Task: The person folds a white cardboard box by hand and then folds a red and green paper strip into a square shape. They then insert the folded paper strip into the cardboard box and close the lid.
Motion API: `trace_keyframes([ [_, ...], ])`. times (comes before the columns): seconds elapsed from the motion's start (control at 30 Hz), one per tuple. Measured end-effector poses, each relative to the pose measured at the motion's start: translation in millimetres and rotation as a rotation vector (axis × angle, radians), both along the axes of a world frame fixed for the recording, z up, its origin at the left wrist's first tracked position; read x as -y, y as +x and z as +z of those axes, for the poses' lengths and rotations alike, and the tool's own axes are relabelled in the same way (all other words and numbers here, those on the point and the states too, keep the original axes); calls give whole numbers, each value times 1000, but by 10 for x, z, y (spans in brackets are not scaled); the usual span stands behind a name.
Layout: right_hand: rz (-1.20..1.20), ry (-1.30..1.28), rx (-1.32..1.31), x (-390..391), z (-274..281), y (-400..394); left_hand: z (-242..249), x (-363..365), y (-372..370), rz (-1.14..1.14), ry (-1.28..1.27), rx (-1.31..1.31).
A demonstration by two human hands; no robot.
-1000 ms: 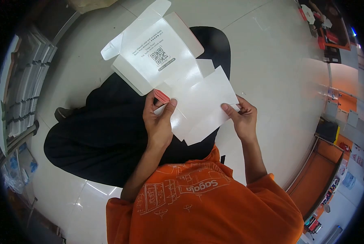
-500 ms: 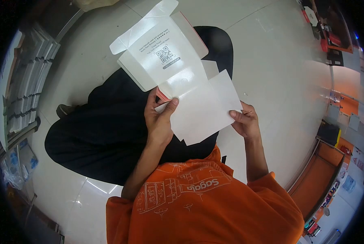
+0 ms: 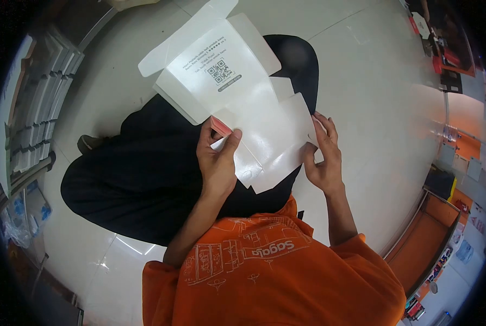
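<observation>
I hold an unfolded white cardboard box blank (image 3: pixel 237 92) above my lap; a QR code and small print show on its upper panel, and a red outer face shows at a folded flap. My left hand (image 3: pixel 217 157) pinches the blank at its left edge, thumb on top next to the red flap. My right hand (image 3: pixel 323 155) is behind the right side panel, fingers spread along its edge and pressing it inward. My legs in black trousers (image 3: pixel 139 168) lie under the blank.
Glossy white floor tiles (image 3: pixel 362 81) surround me. Stacks of flat white blanks (image 3: pixel 33 114) stand at the left. An orange tray or crate (image 3: pixel 428 239) sits at the lower right, with red and orange items (image 3: pixel 444 49) at the upper right.
My right hand has shifted from pinching the right panel's edge to lying behind it with fingers spread, and the panel has bent inward. The blank tilted slightly; my left hand kept its grip.
</observation>
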State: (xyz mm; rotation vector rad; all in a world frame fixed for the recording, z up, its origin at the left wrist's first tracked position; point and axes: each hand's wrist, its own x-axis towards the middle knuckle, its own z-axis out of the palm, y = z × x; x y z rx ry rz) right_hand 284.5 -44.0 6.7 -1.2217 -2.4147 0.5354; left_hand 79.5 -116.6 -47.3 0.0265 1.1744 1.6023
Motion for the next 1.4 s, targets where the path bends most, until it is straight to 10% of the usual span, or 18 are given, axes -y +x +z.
trace_keyframes([
  [1.07,170,140,497,387,85,-472,177,129,119,36,62,39],
  [1.4,-203,-475,-74,225,326,-432,128,529,81,-83,-170,-126],
])
